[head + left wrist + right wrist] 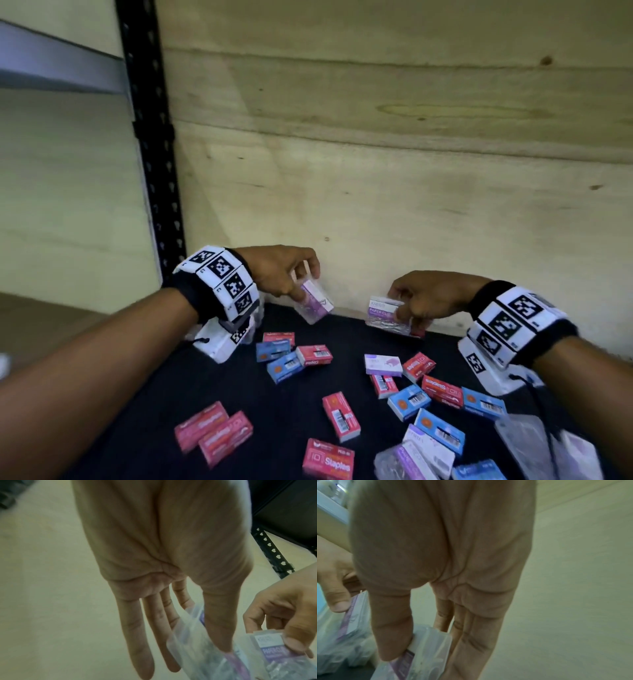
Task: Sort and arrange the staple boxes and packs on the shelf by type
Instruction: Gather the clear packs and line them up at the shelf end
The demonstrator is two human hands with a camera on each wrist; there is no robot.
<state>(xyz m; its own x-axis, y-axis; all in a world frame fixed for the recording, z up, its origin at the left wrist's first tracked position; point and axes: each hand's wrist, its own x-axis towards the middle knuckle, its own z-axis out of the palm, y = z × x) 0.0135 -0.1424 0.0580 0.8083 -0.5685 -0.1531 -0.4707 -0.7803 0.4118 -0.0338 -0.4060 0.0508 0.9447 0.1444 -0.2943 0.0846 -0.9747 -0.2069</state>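
At the back of the dark shelf (239,387) each hand holds a clear plastic pack with a purple and white label. My left hand (305,286) pinches one pack (315,303) between thumb and fingers, tilted, just above the shelf near the wall. In the left wrist view the left hand (205,645) has its thumb on that pack (192,653). My right hand (399,305) grips a pack marked "PAPER CL" (382,313) to the right of it. In the right wrist view the right hand (419,655) pinches this pack (429,646).
Red staple boxes (328,459), blue boxes (439,431) and a purple and white box (383,365) lie scattered over the shelf. More clear packs (524,442) sit at the front right. A plywood wall (376,171) closes the back. A black upright post (154,137) stands at left.
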